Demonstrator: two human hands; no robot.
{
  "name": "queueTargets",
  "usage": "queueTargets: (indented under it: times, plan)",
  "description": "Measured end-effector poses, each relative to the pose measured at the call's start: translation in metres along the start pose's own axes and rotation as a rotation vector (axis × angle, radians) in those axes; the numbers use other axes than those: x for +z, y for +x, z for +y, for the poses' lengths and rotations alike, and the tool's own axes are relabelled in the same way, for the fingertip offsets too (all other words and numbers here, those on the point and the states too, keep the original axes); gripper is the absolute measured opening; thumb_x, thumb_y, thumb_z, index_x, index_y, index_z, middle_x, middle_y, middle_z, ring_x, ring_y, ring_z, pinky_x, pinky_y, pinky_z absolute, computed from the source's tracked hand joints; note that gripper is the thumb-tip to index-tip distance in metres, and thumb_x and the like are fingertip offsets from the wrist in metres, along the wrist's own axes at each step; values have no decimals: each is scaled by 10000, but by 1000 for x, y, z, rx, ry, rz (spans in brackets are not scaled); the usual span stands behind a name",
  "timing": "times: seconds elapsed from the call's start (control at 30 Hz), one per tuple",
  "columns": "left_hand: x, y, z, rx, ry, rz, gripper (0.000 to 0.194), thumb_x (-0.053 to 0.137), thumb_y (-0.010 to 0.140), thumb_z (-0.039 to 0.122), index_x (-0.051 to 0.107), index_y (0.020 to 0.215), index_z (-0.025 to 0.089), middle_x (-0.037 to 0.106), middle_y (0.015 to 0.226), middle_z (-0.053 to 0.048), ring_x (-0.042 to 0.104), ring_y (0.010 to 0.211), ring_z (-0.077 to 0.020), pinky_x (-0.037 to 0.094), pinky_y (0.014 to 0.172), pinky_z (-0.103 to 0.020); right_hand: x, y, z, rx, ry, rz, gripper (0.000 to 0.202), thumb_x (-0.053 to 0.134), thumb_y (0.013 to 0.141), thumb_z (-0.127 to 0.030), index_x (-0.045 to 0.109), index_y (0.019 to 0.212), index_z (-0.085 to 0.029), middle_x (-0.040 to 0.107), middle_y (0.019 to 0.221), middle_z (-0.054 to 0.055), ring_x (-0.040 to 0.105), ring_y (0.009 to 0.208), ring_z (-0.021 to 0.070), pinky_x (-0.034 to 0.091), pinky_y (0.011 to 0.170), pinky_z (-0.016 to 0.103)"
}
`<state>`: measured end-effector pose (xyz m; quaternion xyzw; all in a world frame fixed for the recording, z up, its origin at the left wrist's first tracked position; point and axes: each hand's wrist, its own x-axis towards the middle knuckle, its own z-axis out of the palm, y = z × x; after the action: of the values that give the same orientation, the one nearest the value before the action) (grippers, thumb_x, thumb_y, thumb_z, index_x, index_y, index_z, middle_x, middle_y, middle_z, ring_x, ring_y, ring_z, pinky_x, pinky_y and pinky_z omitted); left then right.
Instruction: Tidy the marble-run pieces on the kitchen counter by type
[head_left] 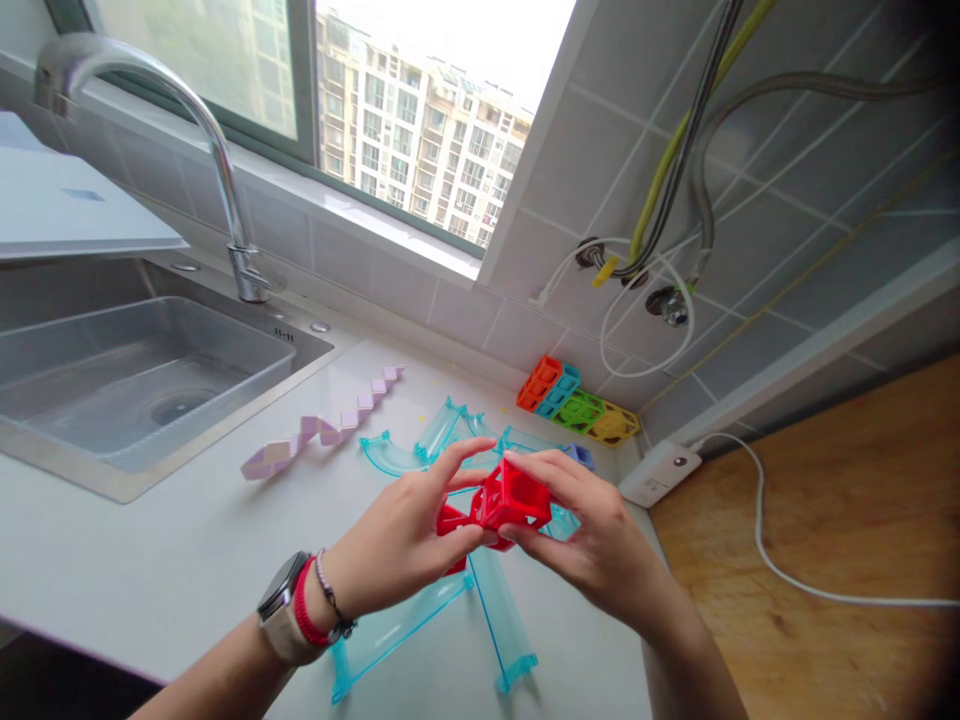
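Observation:
Above the white counter, both hands hold red plastic open-frame cube blocks (516, 495). My right hand (592, 515) pinches the right-hand cube between thumb and fingers. My left hand (420, 525) is closed around the left part of the red pieces, its thumb below and index finger above. Whether the red blocks are fully joined is hidden by the fingers. Below and behind the hands lie several clear turquoise track pieces (409, 625), some straight and some curved. A small blue-purple block (580, 456) sits just beyond my right hand.
Orange, blue, green and yellow frame blocks (577, 402) line the wall. A lilac zigzag folding piece (330, 428) lies left, near the steel sink (127, 485) with its faucet (225, 180). A white power box (660, 474) with a cable stands right. Hoses (675, 150) hang on the tiled wall.

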<state>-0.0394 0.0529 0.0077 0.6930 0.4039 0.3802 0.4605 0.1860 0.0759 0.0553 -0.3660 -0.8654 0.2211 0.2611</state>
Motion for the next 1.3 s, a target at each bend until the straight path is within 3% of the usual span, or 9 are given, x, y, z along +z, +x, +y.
queueTargets:
  times: [0.17, 0.33, 0.5, 0.6, 0.73, 0.83, 0.93, 1.13, 1.3]
  plan:
    - [2, -1, 0, -2, -26, 30, 719, 653, 872, 182, 343, 1510, 301, 677, 1319, -112, 626, 531, -88, 582, 602, -268, 3, -1, 0, 13, -8, 17, 558, 773, 875, -319, 591, 1403, -331, 665, 1229, 76, 656, 1092, 268, 549, 944, 390]
    - [-2, -1, 2, -12, -210, 100, 693, 694, 868, 253, 386, 1486, 303, 692, 1254, -127, 703, 670, -145, 607, 621, -281, 7, -1, 6, 94, 174, 103, 834, 876, 762, -306, 481, 1496, -331, 634, 1370, 87, 644, 1172, 294, 570, 990, 444]
    - [-4, 1, 3, -51, -373, 90, 694, 748, 855, 314, 382, 1444, 294, 665, 1250, -136, 735, 831, -203, 635, 668, -303, 9, 0, 6, 142, 338, 137, 597, 834, 805, -282, 612, 1360, -300, 686, 1295, 89, 686, 1108, 275, 632, 870, 392]
    - [-2, 2, -1, -2, -290, 116, 710, 773, 845, 312, 386, 1440, 303, 623, 1308, -132, 703, 817, -170, 642, 691, -319, 9, 1, 6, 159, 356, 141, 549, 833, 801, -267, 650, 1318, -297, 673, 1317, 82, 679, 1121, 267, 629, 861, 358]
    - [0, 2, -9, 178, -18, 288, 835, 856, 760, 242, 408, 1455, 356, 408, 1546, -126, 643, 1030, -206, 640, 824, -351, 12, 4, 7, 233, 579, 256, 467, 828, 809, -323, 682, 1248, -254, 722, 1210, 84, 694, 1064, 261, 622, 854, 370]
    - [3, 1, -13, 300, 37, 297, 997, 888, 732, 255, 301, 1521, 413, 184, 1669, -137, 601, 1181, -271, 639, 847, -364, 18, 7, 6, 235, 772, 309, 409, 814, 824, -376, 699, 1191, -239, 759, 1112, 83, 724, 983, 254, 627, 825, 378]
    - [7, 0, -14, 347, 32, 291, 1129, 909, 705, 315, 187, 1564, 443, 83, 1697, -164, 568, 1265, -344, 642, 849, -407, 26, 8, 1, 234, 849, 271, 412, 830, 807, -385, 708, 1174, -242, 765, 1102, 84, 733, 985, 261, 632, 802, 369]
    - [10, -2, -16, 380, 4, 286, 1203, 927, 670, 331, 151, 1579, 469, 33, 1713, -131, 338, 1479, -449, 545, 1032, -565, 36, 10, -5, 260, 837, 154, 535, 851, 786, -383, 676, 1273, -249, 744, 1165, 91, 709, 1036, 270, 609, 883, 418]
    - [8, 0, -17, 310, -138, 279, 1212, 950, 636, 295, 193, 1568, 457, 38, 1717, -125, 422, 1432, -420, 603, 966, -478, 38, 12, -2, 241, 826, 145, 524, 831, 813, -366, 666, 1292, -233, 749, 1141, 101, 710, 1022, 269, 608, 885, 422]
